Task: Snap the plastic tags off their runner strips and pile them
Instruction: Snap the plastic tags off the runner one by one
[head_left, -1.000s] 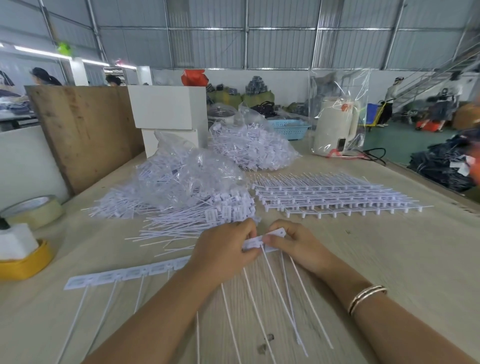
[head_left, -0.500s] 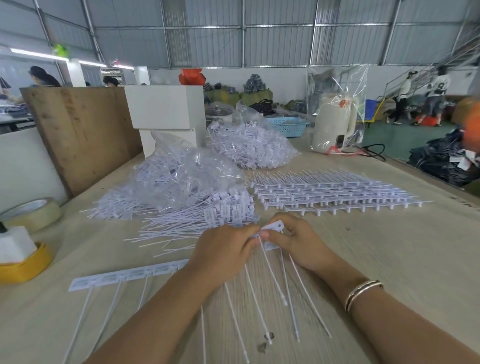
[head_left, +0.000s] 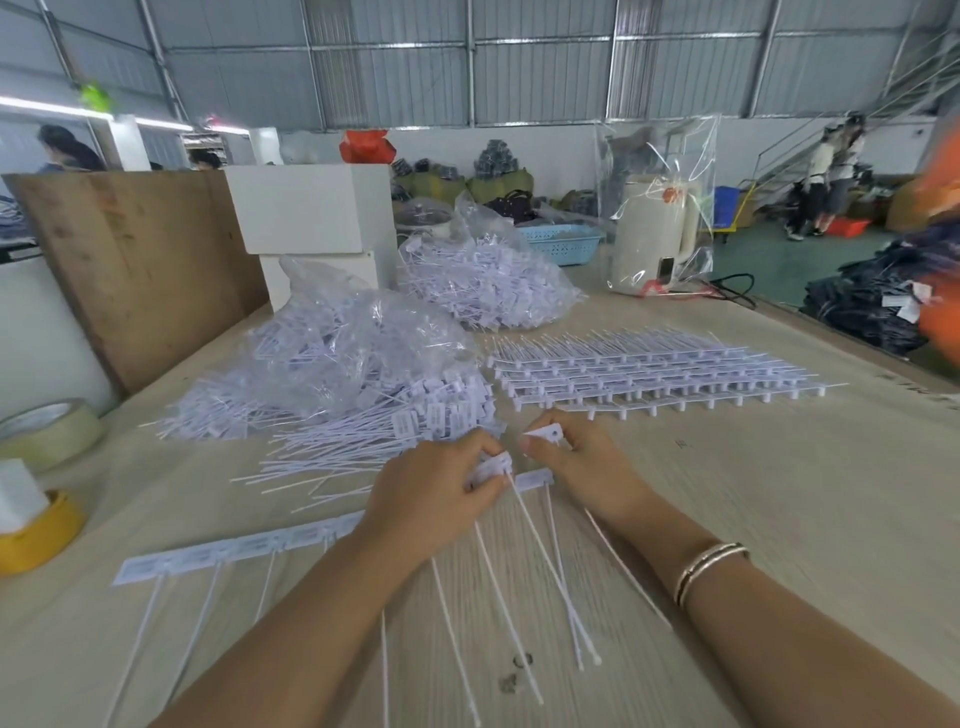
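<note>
A white strip of joined plastic tags (head_left: 218, 556) lies across the table in front of me, thin tails pointing toward me. My left hand (head_left: 431, 499) grips the strip's right portion, fingers curled over a tag head (head_left: 493, 464). My right hand (head_left: 582, 467) pinches a single white tag head (head_left: 545, 432), lifted and tilted a little apart from the strip. A short strip piece (head_left: 535, 478) lies between my hands. A pile of loose tags (head_left: 395, 431) sits just behind my left hand.
Stacked unbroken runner strips (head_left: 639, 374) lie at the right rear. Two clear bags of tags (head_left: 353, 343) (head_left: 483, 275) stand behind the pile. Tape rolls (head_left: 47, 431) (head_left: 36, 535) sit at the left edge, a wooden board (head_left: 135, 260) and white boxes (head_left: 311, 213) behind.
My right hand has lifted and twisted the end tag up and away from the strip, opening a gap between it and my left hand. The tails have fanned out.
</note>
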